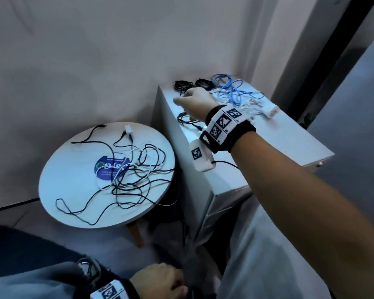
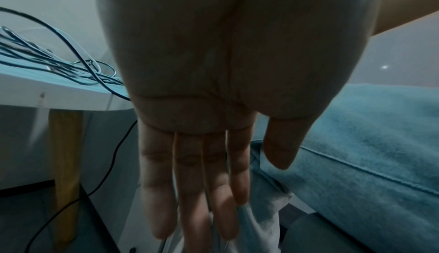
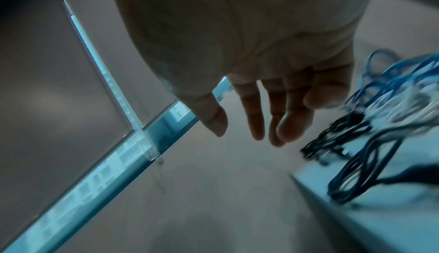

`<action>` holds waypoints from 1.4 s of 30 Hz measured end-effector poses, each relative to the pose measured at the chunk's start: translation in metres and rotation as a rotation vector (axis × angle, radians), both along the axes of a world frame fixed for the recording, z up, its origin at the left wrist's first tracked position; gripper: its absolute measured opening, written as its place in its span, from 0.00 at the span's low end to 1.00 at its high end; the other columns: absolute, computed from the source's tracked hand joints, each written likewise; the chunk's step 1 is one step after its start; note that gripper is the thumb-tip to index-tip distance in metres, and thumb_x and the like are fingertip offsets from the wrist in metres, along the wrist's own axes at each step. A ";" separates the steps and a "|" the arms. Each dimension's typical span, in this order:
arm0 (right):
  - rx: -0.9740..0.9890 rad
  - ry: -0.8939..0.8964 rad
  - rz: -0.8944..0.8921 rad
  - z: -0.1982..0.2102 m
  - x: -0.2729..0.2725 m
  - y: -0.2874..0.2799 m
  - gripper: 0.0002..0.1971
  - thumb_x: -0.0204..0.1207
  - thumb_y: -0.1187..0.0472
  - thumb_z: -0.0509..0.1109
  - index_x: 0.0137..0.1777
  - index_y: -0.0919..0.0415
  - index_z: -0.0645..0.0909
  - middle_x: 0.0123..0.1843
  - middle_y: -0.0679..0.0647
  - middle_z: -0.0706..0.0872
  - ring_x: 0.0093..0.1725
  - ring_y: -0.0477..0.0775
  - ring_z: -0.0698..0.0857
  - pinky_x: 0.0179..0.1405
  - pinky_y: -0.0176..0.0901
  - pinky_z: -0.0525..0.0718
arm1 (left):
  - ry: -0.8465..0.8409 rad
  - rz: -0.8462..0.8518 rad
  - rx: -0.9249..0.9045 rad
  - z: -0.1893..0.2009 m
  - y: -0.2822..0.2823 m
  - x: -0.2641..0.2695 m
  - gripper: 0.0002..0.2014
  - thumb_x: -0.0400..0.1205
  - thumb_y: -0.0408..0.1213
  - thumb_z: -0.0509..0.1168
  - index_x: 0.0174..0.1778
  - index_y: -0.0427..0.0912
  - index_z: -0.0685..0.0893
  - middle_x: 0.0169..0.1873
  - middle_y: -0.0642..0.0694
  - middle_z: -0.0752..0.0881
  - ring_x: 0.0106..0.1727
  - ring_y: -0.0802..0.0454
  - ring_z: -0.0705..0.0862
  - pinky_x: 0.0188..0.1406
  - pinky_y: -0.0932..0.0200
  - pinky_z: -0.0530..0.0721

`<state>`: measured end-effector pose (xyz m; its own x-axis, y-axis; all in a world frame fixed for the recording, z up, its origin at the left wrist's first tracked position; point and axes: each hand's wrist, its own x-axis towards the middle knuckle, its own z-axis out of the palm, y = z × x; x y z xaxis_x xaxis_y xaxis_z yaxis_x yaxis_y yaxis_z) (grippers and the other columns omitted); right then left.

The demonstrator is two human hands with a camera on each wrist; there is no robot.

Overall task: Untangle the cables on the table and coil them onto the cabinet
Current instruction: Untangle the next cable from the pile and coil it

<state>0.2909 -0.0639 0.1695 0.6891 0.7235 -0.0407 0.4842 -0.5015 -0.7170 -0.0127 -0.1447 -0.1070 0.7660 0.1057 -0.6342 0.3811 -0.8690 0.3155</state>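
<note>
only a blue round sticker [image 1: 110, 168] on the round table [image 1: 58, 175] carries writing, upside down and too blurred to read. tangled black and white cables [image 1: 136, 175] lie across it. coiled black and blue cables [image 1: 231, 89] sit on the white cabinet [image 1: 279, 134]. right hand [image 1: 194, 102] hovers over them, fingers loose, holding nothing; left hand [image 2: 213, 106] hangs flat and empty.

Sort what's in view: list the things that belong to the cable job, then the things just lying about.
Belongs to the job:
tangled cables on the round table
coiled black cables and blue cable on the cabinet
right hand, open over the cabinet
left hand, open and empty

Just lying about:
round sticker on the table
teal cushion
</note>
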 end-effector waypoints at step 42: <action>0.146 0.095 0.438 -0.152 -0.145 0.013 0.06 0.83 0.55 0.69 0.44 0.53 0.84 0.27 0.45 0.76 0.28 0.43 0.74 0.32 0.39 0.69 | -0.908 1.027 -0.093 0.115 0.203 0.015 0.11 0.84 0.32 0.61 0.57 0.47 0.86 0.50 0.52 0.89 0.43 0.51 0.90 0.49 0.46 0.90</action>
